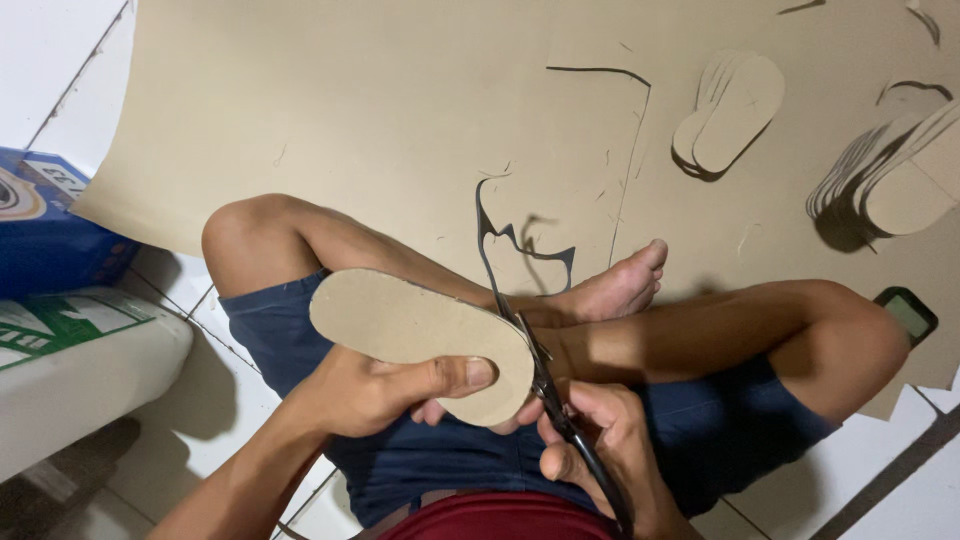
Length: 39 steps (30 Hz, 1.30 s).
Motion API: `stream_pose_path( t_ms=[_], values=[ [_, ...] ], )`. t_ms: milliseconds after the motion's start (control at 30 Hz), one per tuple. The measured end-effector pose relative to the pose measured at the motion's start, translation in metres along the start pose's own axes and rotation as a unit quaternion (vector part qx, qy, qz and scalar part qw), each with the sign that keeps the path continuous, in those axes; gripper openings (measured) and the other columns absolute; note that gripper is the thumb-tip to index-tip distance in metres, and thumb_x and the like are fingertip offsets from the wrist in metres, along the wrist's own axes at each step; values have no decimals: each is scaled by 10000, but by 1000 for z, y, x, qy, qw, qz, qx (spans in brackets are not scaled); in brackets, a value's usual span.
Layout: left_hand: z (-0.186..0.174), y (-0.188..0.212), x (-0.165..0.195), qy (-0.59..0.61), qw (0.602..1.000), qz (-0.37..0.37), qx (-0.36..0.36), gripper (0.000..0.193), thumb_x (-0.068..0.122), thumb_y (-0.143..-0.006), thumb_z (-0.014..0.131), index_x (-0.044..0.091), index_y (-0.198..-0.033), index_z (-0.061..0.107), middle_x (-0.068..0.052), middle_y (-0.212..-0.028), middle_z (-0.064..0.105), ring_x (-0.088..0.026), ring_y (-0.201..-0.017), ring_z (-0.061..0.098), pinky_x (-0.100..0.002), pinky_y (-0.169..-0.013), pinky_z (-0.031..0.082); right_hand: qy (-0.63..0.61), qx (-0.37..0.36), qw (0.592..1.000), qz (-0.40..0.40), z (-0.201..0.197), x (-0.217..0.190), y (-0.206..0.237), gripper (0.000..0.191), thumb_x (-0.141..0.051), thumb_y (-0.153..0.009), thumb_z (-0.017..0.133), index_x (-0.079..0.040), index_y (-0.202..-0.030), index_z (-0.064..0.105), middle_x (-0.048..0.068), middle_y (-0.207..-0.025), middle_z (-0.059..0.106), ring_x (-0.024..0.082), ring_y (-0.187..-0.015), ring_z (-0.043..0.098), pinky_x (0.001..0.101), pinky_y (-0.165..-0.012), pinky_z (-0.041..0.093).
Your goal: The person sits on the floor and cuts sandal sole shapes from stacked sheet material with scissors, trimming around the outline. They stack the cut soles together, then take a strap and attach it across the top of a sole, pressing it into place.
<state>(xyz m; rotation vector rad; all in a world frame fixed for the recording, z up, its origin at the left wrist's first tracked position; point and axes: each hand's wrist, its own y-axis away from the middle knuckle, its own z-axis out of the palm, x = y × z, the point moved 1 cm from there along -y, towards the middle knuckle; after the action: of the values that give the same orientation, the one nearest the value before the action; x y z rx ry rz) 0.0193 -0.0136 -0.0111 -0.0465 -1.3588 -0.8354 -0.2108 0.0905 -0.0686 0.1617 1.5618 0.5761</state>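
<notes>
From the head view, the left hand (375, 390) pinches a tan cardboard sole cutout (420, 335), thumb pressed on top, over the lap. Its long axis runs left to right, the rounded end pointing left. The right hand (600, 450) is closed around black scissors (555, 400), blades at the sole's right edge.

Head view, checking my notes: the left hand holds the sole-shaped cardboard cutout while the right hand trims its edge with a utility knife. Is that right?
Not quite. In the head view the right hand works black-handled scissors, not a utility knife. The rest holds: the left hand holds the sole-shaped cardboard cutout, and the blades meet its edge.
</notes>
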Motion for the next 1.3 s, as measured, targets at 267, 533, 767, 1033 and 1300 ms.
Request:
stream_pose_path(
  t_ms=[267, 533, 767, 1033, 1300],
  values=[
    [-6, -2, -1, -21, 999, -33, -12, 258, 213, -793, 787, -8, -924, 797, -39, -651, 721, -86, -455, 586, -241, -379, 440, 30, -20, 997, -74, -2, -7, -1, 776, -803, -763, 701, -35, -862, 644, -38, -723, 546, 60, -647, 503, 216, -565, 385],
    [-13, -4, -9, 2, 997, -72, -17, 230, 172, -765, 798, -36, -862, 781, -48, -580, 668, -96, -418, 556, -249, -356, 395, 8, -22, 999, -30, -10, 5, 5, 740, -722, -669, 795, -6, -845, 727, -31, -571, 572, 55, -511, 513, 243, -465, 368],
    [-16, -8, -6, 29, 996, -85, -25, 289, 147, -744, 782, -39, -962, 743, -47, -605, 660, -92, -408, 521, -247, -344, 370, 24, -40, 998, -42, -17, 0, 3, 632, -638, -707, 835, -21, -786, 723, -32, -564, 567, 55, -520, 538, 242, -486, 392],
    [-18, -9, -15, -23, 1000, 12, -6, 324, 66, -791, 720, -39, -1097, 728, -101, -756, 705, -124, -569, 585, -292, -468, 438, 43, 8, 990, 134, -16, 12, 0, 467, -439, -644, 859, -8, -791, 756, 50, -468, 598, 132, -395, 527, 301, -401, 375],
    [36, -15, -42, -574, 739, 261, 237, 566, 47, -976, 611, 21, -1524, 472, -188, -1289, 597, -253, -1124, 598, -378, -951, 509, -101, 131, 981, -101, 0, 19, -17, 289, -220, -863, 776, 30, -915, 639, 22, -759, 625, 119, -675, 580, 290, -604, 476]
  ],
)
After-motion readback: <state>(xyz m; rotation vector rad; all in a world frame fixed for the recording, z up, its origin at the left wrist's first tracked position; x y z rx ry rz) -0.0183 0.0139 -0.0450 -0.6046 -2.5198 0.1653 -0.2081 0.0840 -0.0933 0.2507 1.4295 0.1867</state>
